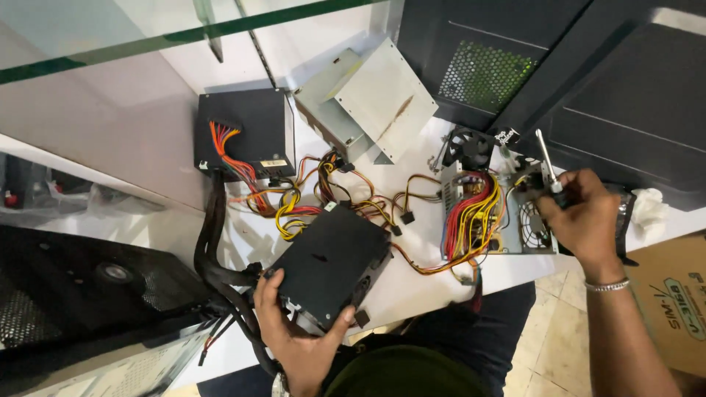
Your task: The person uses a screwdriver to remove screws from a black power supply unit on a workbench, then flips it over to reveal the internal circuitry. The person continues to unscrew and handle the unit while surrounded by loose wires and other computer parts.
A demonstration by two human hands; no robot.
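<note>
Boxy matte-black power supply (331,265) in left hand's (298,342) grip; right hand (581,217) pinches slim screwdriver (546,160).

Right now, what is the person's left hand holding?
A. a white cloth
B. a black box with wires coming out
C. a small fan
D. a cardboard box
B. The left hand wraps around the near end of the black box on the white table, and colourful wires run out of its far side, while the right hand is over by the open metal box.
</note>
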